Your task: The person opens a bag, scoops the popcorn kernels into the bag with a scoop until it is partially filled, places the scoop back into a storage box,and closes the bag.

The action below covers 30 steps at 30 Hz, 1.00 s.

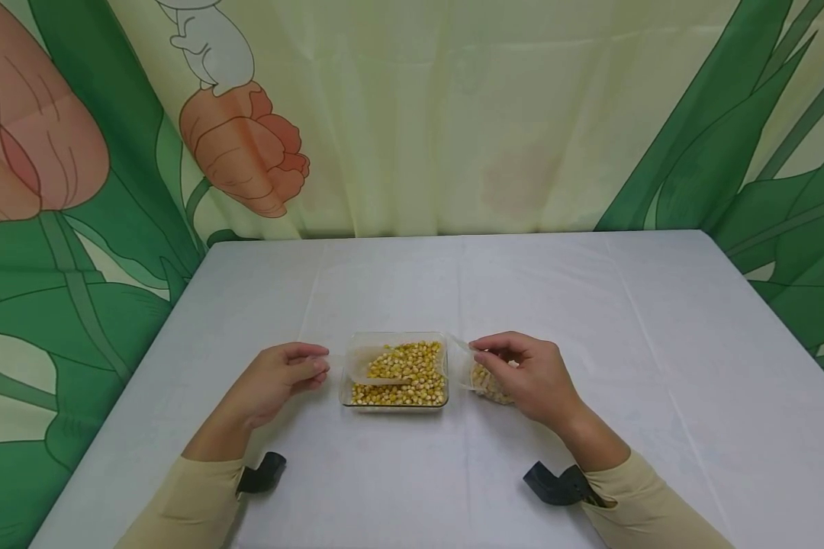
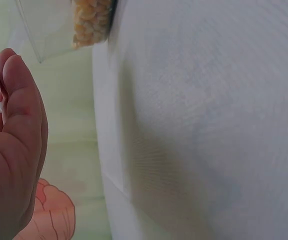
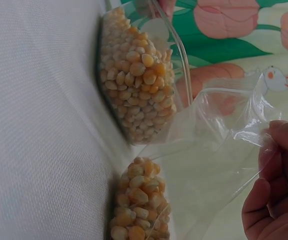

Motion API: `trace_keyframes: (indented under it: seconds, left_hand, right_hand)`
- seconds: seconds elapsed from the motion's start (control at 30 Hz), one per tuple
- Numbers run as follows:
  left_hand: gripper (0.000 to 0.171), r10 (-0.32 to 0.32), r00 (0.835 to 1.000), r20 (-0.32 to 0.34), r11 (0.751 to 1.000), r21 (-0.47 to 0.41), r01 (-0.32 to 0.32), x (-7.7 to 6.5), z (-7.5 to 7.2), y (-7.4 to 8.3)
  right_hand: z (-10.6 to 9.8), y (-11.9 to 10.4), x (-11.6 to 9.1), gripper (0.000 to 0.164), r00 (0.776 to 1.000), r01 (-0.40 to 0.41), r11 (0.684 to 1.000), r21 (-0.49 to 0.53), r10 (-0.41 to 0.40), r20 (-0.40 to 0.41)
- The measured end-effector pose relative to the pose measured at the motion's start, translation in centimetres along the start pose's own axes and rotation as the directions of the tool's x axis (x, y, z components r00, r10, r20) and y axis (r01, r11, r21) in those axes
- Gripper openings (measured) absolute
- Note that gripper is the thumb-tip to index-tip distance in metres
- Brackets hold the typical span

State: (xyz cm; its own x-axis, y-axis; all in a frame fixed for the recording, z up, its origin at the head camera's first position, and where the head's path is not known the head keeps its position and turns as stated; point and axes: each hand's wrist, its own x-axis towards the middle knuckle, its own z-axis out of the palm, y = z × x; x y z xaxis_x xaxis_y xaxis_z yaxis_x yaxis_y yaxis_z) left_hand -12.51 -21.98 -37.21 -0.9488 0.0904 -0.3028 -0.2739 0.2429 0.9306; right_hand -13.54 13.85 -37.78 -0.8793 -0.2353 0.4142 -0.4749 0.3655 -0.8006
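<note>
My left hand [image 1: 281, 377] is left of a clear rectangular container [image 1: 393, 408] of yellow corn kernels [image 1: 422, 374]. Its thumb and fingers pinch the end of a translucent scoop [image 1: 365, 367], whose pale body reaches over the kernels inside the container; most of the handle is hidden in the hand. On the other side, my right hand [image 1: 532, 374] pinches the upper edge of a clear plastic bag [image 3: 209, 165] between thumb and fingertips. More kernels [image 3: 139, 205] lie in the bag's bottom, which rests on the table beside the container. The bag's mouth overlaps the container's rim in the right wrist view.
A white cloth [image 1: 453, 290] covers the table. Behind it hangs a printed curtain [image 1: 412, 114] with flowers and leaves. Black wrist mounts [image 1: 556, 486] show at both sleeves, above the cloth near the front.
</note>
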Motion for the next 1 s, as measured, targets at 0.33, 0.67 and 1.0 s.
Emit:
trace_keyframes:
  seconds: [0.33, 0.67, 1.0]
  left_hand:
    - [0.038, 0.029, 1.0, 0.001, 1.0, -0.01, -0.029, -0.6, -0.5, 0.9]
    - [0.043, 0.032, 0.999, 0.025, 0.996, -0.085, -0.03, -0.8, -1.0, 0.8]
    - [0.044, 0.054, 0.998, 0.036, 0.988, -0.149, -0.048, -1.1, -0.8, 0.9]
  right_hand:
    - [0.0, 0.0, 0.0, 0.015, 1.0, 0.001, 1.0, 0.003, -0.001, 0.001]
    - [-0.1, 0.1, 0.0, 0.015, 1.0, -0.004, 1.0, 0.003, 0.004, 0.004]
    - [0.0, 0.1, 0.0, 0.015, 1.0, 0.005, 1.0, 0.0, -0.005, 0.0]
